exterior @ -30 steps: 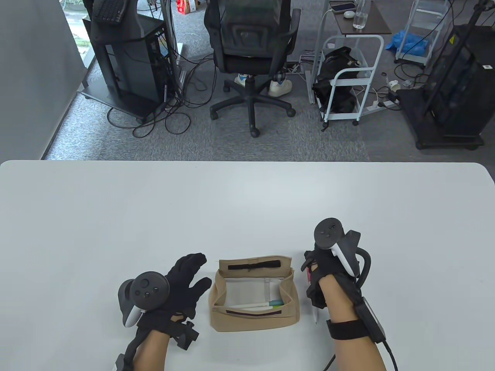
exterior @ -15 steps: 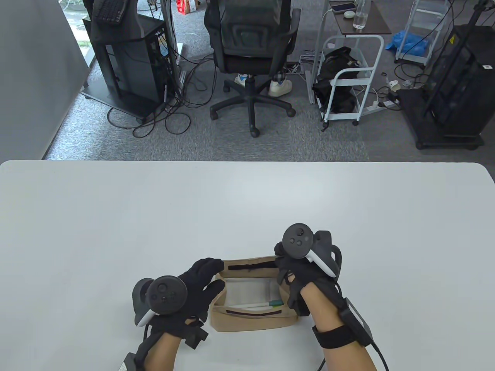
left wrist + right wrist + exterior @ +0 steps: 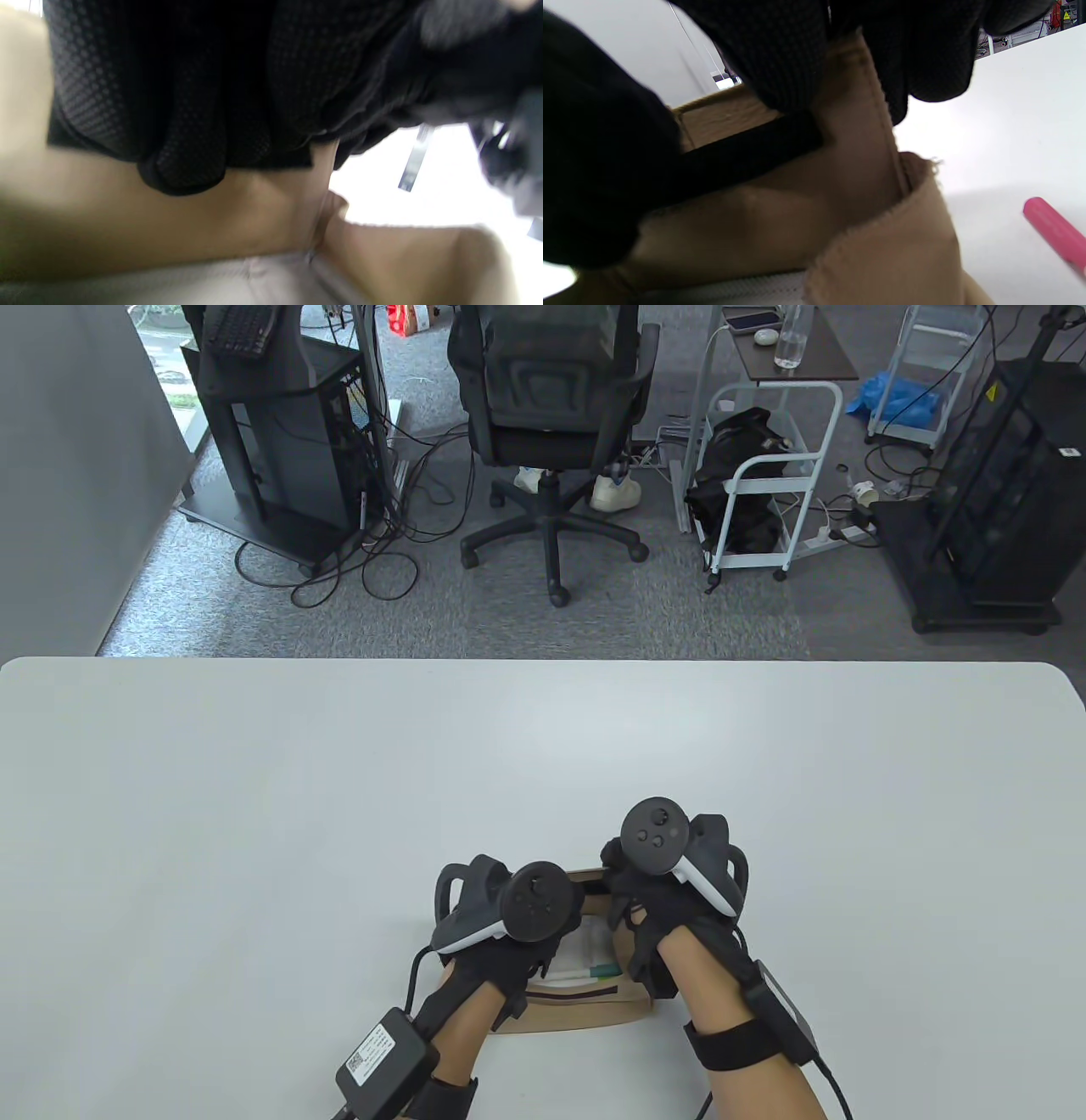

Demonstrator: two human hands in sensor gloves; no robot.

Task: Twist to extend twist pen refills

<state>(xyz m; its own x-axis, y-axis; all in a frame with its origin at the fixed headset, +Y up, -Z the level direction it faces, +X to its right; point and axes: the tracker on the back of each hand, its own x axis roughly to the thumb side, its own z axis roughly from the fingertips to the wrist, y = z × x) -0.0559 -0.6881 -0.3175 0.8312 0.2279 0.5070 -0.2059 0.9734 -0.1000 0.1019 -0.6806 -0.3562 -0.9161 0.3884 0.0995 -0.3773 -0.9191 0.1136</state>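
A tan fabric pouch (image 3: 585, 1014) stands open at the table's near edge. A white pen with a teal section (image 3: 594, 973) lies inside it. My left hand (image 3: 509, 963) reaches over the pouch from the left, its fingers (image 3: 182, 169) down against the pouch's inner wall (image 3: 169, 224); what they touch is hidden. My right hand (image 3: 645, 916) grips the pouch's far right wall (image 3: 865, 220), with fingers (image 3: 780, 55) over the rim beside a black strip (image 3: 746, 156). A pink pen (image 3: 1056, 233) lies on the table right of the pouch, hidden under my right arm in the table view.
The white table (image 3: 339, 780) stretches far and to both sides of the pouch. Beyond its far edge are an office chair (image 3: 551, 415), a white cart (image 3: 764, 475) and black equipment racks (image 3: 280, 432).
My right hand left the pink pen on the table and moved left to grip the pouch's far right wall. My left hand moved right, turned over, and went into the pouch.
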